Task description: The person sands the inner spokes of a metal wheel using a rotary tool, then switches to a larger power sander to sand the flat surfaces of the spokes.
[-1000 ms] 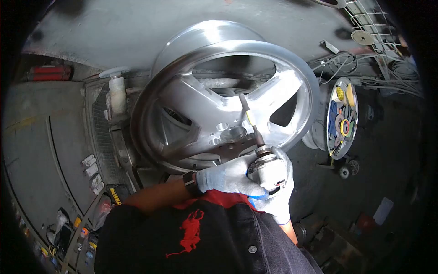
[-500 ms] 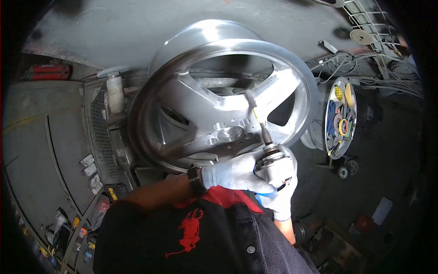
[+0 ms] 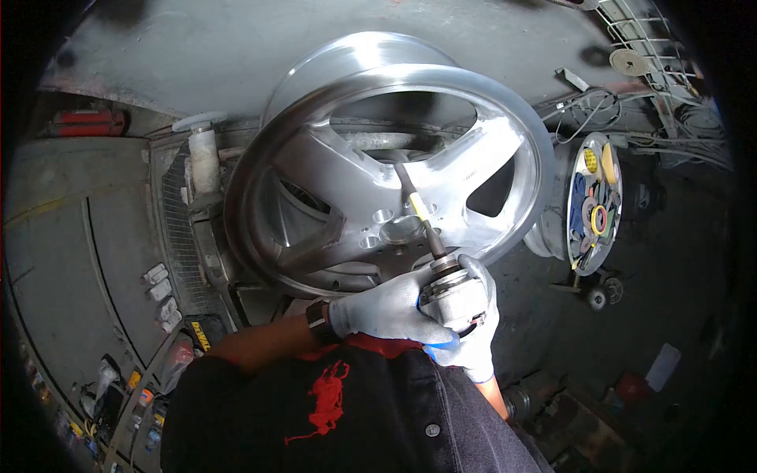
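Both my hands wear white gloves with blue undersides and are closed around a power grinder (image 3: 454, 303) with a silver head. My left hand (image 3: 377, 312) wraps its near side, a dark watch on the wrist. From the right, my right hand (image 3: 478, 351) grips the body, part of it behind the tool. A long thin shaft with a yellow band runs forward from the head. Its dark tip overlaps the bare metal car wheel (image 3: 453, 177) at the inner edge of the upper opening, between two spokes. The wheel stands tilted before me, shiny on its right side.
Right of the wheel, another wheel rim (image 3: 570, 185) holds tape rolls and abrasive discs. A wire rack (image 3: 643, 39) and looped cables (image 3: 591, 110) lie at upper right. On the left are a white cylinder (image 3: 203, 162), a red cylinder (image 3: 88, 122) and small white boxes (image 3: 160, 290).
Both hands and the grinder have shifted left and slightly toward me. The shaft tip has moved left from the right spoke's base to the edge of the upper opening.
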Demonstrator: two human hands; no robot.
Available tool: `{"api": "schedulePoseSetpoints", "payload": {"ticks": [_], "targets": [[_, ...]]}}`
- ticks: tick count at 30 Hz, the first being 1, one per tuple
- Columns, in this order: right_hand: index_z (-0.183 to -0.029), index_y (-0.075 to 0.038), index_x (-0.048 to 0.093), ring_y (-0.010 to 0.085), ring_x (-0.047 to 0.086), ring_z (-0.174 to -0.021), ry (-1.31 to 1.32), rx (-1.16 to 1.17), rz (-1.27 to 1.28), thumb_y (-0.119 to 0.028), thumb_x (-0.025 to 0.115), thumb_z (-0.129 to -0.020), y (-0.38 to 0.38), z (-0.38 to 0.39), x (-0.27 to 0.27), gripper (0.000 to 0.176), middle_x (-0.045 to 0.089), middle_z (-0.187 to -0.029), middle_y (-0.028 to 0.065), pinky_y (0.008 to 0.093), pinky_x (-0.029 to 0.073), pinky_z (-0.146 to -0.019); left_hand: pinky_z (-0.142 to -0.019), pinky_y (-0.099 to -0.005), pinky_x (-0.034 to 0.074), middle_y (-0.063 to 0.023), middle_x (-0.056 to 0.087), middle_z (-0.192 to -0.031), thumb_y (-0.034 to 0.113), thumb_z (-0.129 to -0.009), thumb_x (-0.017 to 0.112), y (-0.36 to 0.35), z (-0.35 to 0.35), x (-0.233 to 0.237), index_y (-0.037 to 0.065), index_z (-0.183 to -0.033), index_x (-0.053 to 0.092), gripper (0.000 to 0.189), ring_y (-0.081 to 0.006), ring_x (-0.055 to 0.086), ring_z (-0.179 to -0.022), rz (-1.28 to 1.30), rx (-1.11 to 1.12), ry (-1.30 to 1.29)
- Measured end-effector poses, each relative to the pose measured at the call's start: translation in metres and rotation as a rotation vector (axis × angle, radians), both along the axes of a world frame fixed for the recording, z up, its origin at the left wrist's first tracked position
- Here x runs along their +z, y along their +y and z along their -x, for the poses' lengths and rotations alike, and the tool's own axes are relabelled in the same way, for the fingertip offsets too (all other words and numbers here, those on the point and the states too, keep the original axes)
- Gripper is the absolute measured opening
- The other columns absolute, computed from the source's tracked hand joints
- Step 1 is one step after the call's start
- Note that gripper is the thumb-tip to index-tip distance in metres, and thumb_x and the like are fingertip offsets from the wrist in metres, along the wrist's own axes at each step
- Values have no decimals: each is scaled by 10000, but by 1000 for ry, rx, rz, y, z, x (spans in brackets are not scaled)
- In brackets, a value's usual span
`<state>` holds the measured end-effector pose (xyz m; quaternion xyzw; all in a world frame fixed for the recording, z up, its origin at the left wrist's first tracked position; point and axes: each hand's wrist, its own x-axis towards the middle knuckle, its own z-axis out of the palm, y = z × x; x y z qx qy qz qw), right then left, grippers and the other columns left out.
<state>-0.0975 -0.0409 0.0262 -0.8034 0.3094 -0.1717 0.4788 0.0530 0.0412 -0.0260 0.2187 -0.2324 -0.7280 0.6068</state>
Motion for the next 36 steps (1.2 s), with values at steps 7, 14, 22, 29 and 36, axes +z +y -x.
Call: {"api": "schedulePoseSetpoints", "payload": {"ticks": [7, 14, 22, 29, 36], "targets": [[-1386, 53, 435, 290, 606, -1171, 32, -66, -61, -315, 904, -595, -5, 13, 5, 990, 580, -1296, 197, 392, 460, -1022, -1033, -345, 448, -70, 591, -1252, 147, -743, 836, -15, 1, 5, 28, -1345, 477, 711, -162, 554, -1167, 39, 49, -119], [-1388, 66, 428, 280, 625, -1133, 24, -108, -47, -315, 875, -637, 1, 5, 11, 954, 587, -1264, 209, 386, 486, -988, -1026, -341, 452, -67, 599, -1246, 182, -730, 855, -17, 3, -4, 20, -1336, 483, 729, -162, 559, -1163, 54, -44, -51], [-1361, 90, 434, 312, 660, -1037, 60, -54, 107, -304, 835, -675, 5, -4, 10, 888, 605, -1184, 223, 404, 511, -942, -1031, -339, 457, -64, 595, -1259, 133, -735, 853, -8, -6, 2, 22, -1332, 481, 713, -148, 561, -1157, 19, -41, -5], [-1390, 80, 400, 289, 652, -1052, 60, -61, 123, -303, 872, -637, 3, -2, 16, 968, 609, -1183, 212, 389, 506, -949, -1033, -341, 468, -59, 586, -1266, 108, -719, 858, -13, 8, -6, 29, -1321, 487, 711, -142, 558, -1171, 14, -35, 168], [-1387, 57, 425, 304, 591, -1180, 25, 0, -21, -264, 884, -605, 8, -8, 12, 962, 565, -1288, 202, 401, 456, -1027, -1028, -334, 464, -62, 591, -1262, 118, -773, 828, 6, -3, 4, 28, -1324, 490, 653, -142, 561, -1166, 0, -13, 89]]}}
